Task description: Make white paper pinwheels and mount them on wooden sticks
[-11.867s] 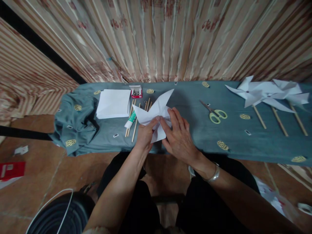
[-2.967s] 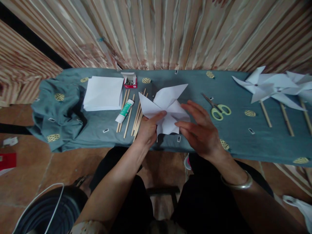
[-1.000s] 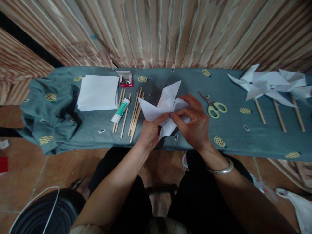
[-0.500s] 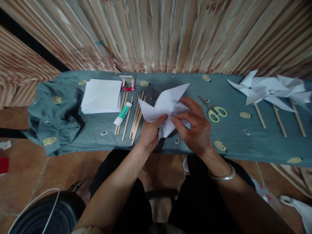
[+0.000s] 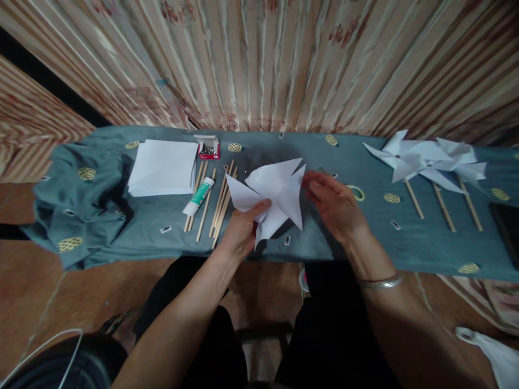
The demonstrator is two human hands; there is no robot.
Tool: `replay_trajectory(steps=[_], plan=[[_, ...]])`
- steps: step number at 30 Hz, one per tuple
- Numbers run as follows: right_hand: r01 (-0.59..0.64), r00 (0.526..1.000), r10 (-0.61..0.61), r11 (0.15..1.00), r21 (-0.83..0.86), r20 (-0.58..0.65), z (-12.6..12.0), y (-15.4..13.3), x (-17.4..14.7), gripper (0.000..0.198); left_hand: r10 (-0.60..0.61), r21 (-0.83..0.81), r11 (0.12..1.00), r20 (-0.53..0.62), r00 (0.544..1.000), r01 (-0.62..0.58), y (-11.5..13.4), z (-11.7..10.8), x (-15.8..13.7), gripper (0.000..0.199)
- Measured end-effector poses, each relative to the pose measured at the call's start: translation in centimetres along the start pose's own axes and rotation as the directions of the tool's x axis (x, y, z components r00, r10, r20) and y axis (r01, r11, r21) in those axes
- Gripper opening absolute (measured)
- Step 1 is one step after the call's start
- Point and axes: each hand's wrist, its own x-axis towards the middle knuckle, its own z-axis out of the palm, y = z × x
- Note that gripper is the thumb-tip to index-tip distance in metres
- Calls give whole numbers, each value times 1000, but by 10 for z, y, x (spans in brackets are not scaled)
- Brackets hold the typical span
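My left hand pinches a white paper pinwheel near its middle, thumb on top. The pinwheel's cut corners point outward, and it is held above the cloth near the front edge. To its right, my right hand is off the paper, its fingers stretched out close to a blade's edge. Nothing shows in that hand. Behind it lie scissors with a pale green handle, mostly hidden. Left of the pinwheel are several wooden sticks and a glue tube with a green label lying across some of them.
A stack of white paper lies at left, with an open red box of small metal pins beside it. Several finished pinwheels on sticks lie at right. A dark flat object sits at the right edge. Bunched cloth covers the left end.
My right hand has let go of the pinwheel and moved off to the right, opening. The pinwheel has turned in my left hand, and one blade now stands out to the right. The view has shifted slightly.
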Motion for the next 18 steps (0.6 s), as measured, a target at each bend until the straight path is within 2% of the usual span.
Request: replay_trajectory(steps=[2, 5, 8, 10, 12, 14, 15, 16, 18], plan=[[27, 997, -27, 1000, 2, 78, 4, 2, 0, 28, -7, 3, 1000, 3, 1000, 7, 0, 0, 0, 42], [161, 985, -156, 986, -51, 79, 9, 5, -3, 20, 17, 14, 1000, 18, 1000, -17, -2, 0, 0, 45], [317, 948, -316, 915, -251, 43, 11, 5, -10, 10, 54, 28, 998, 25, 998, -55, -5, -2, 0, 45], [462, 875, -474, 765, -449, 94, 11, 2, -16, 10, 85, 36, 996, 28, 996, -86, -6, -3, 1, 43], [613, 753, -612, 514, -600, 244, 11, -2, -22, 12, 119, 47, 992, 36, 992, -121, -8, -4, 1, 41], [703, 629, -666, 266, -660, 401, 10, -5, -27, 15, 154, 56, 986, 45, 987, -156, -9, -4, 2, 38], [724, 583, -672, 175, -668, 457, 11, -4, -28, 17, 167, 63, 983, 50, 985, -170, -9, -3, 2, 37], [736, 551, -669, 108, -669, 499, 11, -4, -29, 19, 178, 68, 981, 55, 982, -182, -9, -3, 2, 37], [746, 516, -662, 36, -665, 543, 11, -1, -31, 23, 190, 75, 978, 60, 980, -194, -9, -2, 2, 40]])
